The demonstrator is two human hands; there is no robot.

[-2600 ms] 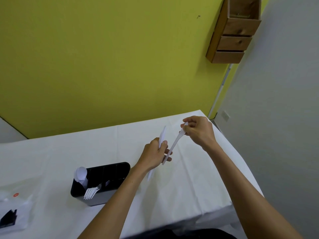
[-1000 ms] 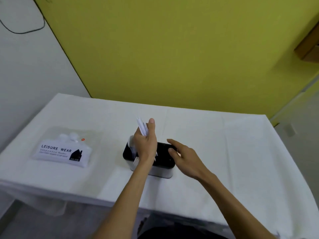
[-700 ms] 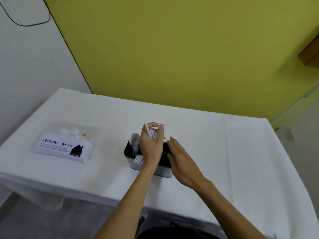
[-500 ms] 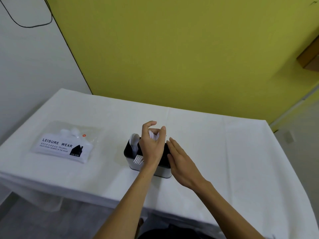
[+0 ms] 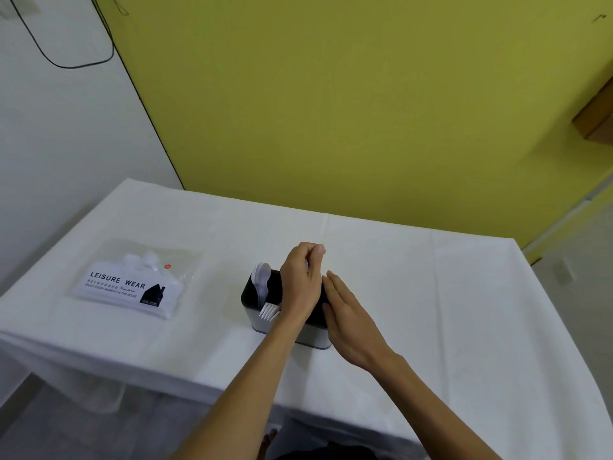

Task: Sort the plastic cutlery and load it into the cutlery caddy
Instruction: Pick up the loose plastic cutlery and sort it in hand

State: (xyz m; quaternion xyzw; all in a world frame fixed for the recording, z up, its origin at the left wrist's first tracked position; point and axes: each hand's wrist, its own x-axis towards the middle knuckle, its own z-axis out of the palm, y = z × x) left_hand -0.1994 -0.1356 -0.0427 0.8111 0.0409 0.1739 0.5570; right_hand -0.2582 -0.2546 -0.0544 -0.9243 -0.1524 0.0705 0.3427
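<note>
On the white-clothed table (image 5: 414, 293), a clear plastic bag printed "LEISURE WEAR" (image 5: 132, 283) lies well left. Near the middle stands the black cutlery caddy (image 5: 257, 305), holding white plastic spoons (image 5: 261, 277) and white plastic forks (image 5: 269, 310). The left hand (image 5: 300, 283) hovers over it, fingertips pinched; whether it holds anything I cannot tell. The right hand (image 5: 348, 320), flat and open, rests against the caddy's right end.

We see the black-and-grey plastic cutlery caddy (image 5: 255, 313) mid-desk (image 5: 431, 310) — white plastic spoons (image 5: 261, 277) and forks (image 5: 269, 310) in its left end, the clear printed plastic bag (image 5: 132, 280) well left — both hands over it.
</note>
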